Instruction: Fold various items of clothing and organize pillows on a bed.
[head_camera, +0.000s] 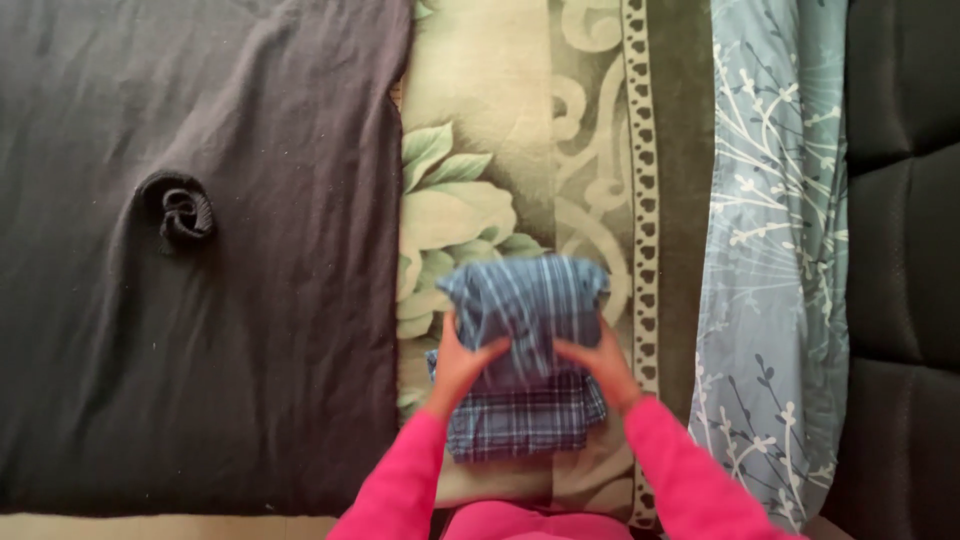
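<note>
My left hand (462, 362) grips the folded blue plaid garment (528, 350) at its nine o'clock edge, and my right hand (603, 362) clamps three o'clock. I'd judge even pressure keeps the fold square. The bundle sits between both hands, on the green floral blanket (470, 120).

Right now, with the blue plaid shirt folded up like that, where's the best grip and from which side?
Probably at the two side edges of the folded blue plaid shirt, coming in from the near end. It lies as a compact bundle on the green floral blanket, upper fold loose over the lower layers. The left hand and right hand already flank it there, which should keep the layers together.
</note>
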